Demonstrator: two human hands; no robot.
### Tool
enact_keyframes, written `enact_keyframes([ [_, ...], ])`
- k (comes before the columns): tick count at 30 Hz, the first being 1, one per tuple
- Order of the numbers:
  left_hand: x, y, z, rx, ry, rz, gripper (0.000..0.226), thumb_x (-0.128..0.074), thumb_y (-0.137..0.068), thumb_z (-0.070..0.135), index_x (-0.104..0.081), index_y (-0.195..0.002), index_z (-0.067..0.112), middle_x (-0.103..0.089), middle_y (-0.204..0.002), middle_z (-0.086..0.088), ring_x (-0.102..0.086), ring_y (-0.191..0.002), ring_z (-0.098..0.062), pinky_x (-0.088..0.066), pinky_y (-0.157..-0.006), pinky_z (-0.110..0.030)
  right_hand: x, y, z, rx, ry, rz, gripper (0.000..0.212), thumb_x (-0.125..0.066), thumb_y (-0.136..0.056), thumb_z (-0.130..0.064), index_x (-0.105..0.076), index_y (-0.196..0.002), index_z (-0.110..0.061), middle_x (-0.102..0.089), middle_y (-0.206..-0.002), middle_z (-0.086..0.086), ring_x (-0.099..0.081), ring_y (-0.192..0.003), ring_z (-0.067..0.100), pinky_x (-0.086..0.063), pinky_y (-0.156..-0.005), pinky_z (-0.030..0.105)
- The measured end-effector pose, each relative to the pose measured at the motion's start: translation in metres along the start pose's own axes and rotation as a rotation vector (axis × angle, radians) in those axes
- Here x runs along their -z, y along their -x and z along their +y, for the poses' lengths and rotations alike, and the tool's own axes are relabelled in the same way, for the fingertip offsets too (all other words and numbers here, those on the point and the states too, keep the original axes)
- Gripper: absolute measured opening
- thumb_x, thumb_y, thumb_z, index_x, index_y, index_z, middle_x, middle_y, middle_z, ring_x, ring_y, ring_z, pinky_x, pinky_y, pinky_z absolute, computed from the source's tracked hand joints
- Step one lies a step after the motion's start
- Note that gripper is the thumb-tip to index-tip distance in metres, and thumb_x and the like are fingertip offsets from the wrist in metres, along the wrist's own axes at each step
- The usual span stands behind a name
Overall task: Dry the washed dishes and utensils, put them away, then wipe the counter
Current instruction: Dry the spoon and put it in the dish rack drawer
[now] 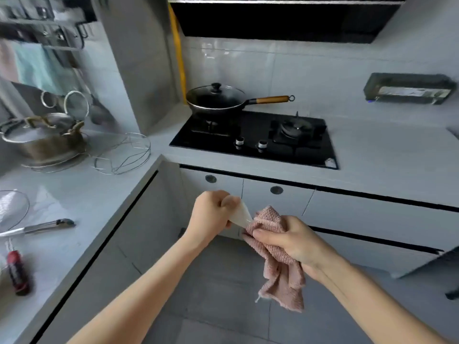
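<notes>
A small white, smooth, tapered utensil (239, 216) hangs in the air above the grey tiled floor (218, 281), just in front of the inner corner of the pale grey L-shaped surface (82, 202) and below its front edge; what kind of utensil it is cannot be told; the left hand (211, 214) grips its upper end with fingers (227, 201) curled tight around it; its lower end is buried in a pink waffle-weave cloth (280, 274), which the right hand (293, 242) holds bunched, fingers (265, 234) folded over the cloth and pressing it around the utensil, the loose end dangling below the wrist; near the left edge of the surface lie a round wire-mesh strainer with a steel handle (12, 212) and a red-and-black handled tool (17, 271); farther back stand a lidded steel pot (42, 140) and a round wire rack (124, 155); on the back run a black glass gas hob (253, 137) carries a black lidded wok with a wooden handle (216, 99).
</notes>
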State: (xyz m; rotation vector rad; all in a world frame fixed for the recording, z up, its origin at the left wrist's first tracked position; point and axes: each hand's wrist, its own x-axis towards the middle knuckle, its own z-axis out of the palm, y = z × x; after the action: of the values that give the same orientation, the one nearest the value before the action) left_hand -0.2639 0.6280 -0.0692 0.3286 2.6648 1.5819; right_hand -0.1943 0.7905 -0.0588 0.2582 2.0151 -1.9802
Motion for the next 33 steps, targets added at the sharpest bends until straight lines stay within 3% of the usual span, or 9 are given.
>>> enact_keyframes([
  [5,-0.079,-0.048,0.024,0.079,0.114,-0.031,0.028,-0.053,-0.091,0.016,-0.066,-0.073,-0.002,-0.063,-0.055,-0.009,-0.055,-0.040,-0.007,-0.044,-0.047,-0.022,0.094,0.016,0.023,-0.030,-0.118,0.251,0.011,-0.069,-0.081,0.003,-0.072,-0.089,-0.005,-0.075,-0.092,0.014,-0.071,-0.092,0.027,-0.056,-0.088,0.036],
  [8,-0.134,-0.077,0.041,0.093,0.144,-0.150,0.027,-0.053,-0.091,0.018,-0.068,-0.073,0.005,-0.064,-0.053,-0.007,-0.052,-0.040,-0.007,-0.042,-0.047,-0.019,0.151,0.015,0.034,0.027,-0.014,0.473,0.007,-0.073,-0.083,-0.014,-0.074,-0.089,-0.012,-0.075,-0.087,0.008,-0.072,-0.085,0.018,-0.055,-0.084,0.033],
  [12,-0.222,-0.121,0.068,0.114,0.248,-0.325,0.022,-0.059,-0.089,0.012,-0.068,-0.071,0.004,-0.065,-0.061,-0.011,-0.059,-0.043,-0.011,-0.047,-0.047,-0.020,0.217,-0.003,0.039,0.036,0.069,0.516,0.006,-0.072,-0.084,-0.018,-0.072,-0.089,-0.014,-0.075,-0.082,0.000,-0.071,-0.079,0.007,-0.053,-0.069,0.017],
  [17,-0.331,-0.178,0.085,0.227,0.324,-0.523,0.015,-0.063,-0.089,0.013,-0.067,-0.079,0.002,-0.066,-0.067,-0.011,-0.060,-0.043,-0.010,-0.050,-0.049,-0.018,0.315,-0.033,0.058,-0.064,-0.041,0.586,0.003,-0.073,-0.082,-0.009,-0.072,-0.083,-0.012,-0.075,-0.088,0.009,-0.072,-0.088,0.021,-0.055,-0.085,0.033],
  [20,-0.389,-0.214,0.087,0.428,0.455,-0.739,0.024,-0.058,-0.093,0.024,-0.067,-0.093,0.002,-0.068,-0.077,-0.012,-0.067,-0.055,-0.011,-0.053,-0.054,-0.017,0.376,-0.048,0.059,-0.154,-0.153,0.639,0.010,-0.070,-0.082,0.001,-0.070,-0.083,-0.009,-0.075,-0.087,0.011,-0.073,-0.083,0.019,-0.057,-0.082,0.029],
  [22,-0.431,-0.245,0.079,0.702,0.697,-0.871,0.041,-0.045,-0.097,0.036,-0.062,-0.110,0.001,-0.068,-0.097,-0.018,-0.071,-0.077,-0.024,-0.059,-0.066,-0.030,0.422,-0.056,0.061,-0.180,-0.250,0.711,0.009,-0.070,-0.081,0.005,-0.070,-0.084,-0.004,-0.075,-0.087,0.016,-0.073,-0.082,0.023,-0.058,-0.081,0.031],
  [26,-0.510,-0.286,0.035,1.231,1.206,-0.474,0.047,-0.026,-0.103,0.032,-0.037,-0.139,0.003,-0.043,-0.144,-0.012,-0.039,-0.133,-0.033,-0.031,-0.108,-0.046,0.495,-0.066,0.067,-0.230,-0.406,0.818,0.010,-0.069,-0.080,0.008,-0.067,-0.089,0.005,-0.073,-0.081,0.016,-0.072,-0.068,0.016,-0.055,-0.057,0.020],
  [28,-0.536,-0.296,0.018,1.321,1.369,-0.240,0.048,-0.023,-0.103,0.034,-0.038,-0.138,0.005,-0.044,-0.140,-0.011,-0.038,-0.133,-0.029,-0.027,-0.112,-0.040,0.519,-0.070,0.069,-0.258,-0.414,0.814,0.013,-0.069,-0.080,0.008,-0.066,-0.092,0.008,-0.074,-0.079,0.013,-0.071,-0.066,0.014,-0.053,-0.055,0.018],
  [33,-0.581,-0.307,0.006,1.340,1.564,0.077,0.031,-0.031,-0.100,0.030,-0.054,-0.097,0.010,-0.057,-0.111,-0.006,-0.053,-0.111,-0.028,-0.034,-0.109,-0.040,0.571,-0.081,0.078,-0.273,-0.436,0.739,0.008,-0.065,-0.081,0.013,-0.064,-0.087,0.008,-0.071,-0.063,0.006,-0.069,-0.056,0.009,-0.051,-0.049,0.015],
])
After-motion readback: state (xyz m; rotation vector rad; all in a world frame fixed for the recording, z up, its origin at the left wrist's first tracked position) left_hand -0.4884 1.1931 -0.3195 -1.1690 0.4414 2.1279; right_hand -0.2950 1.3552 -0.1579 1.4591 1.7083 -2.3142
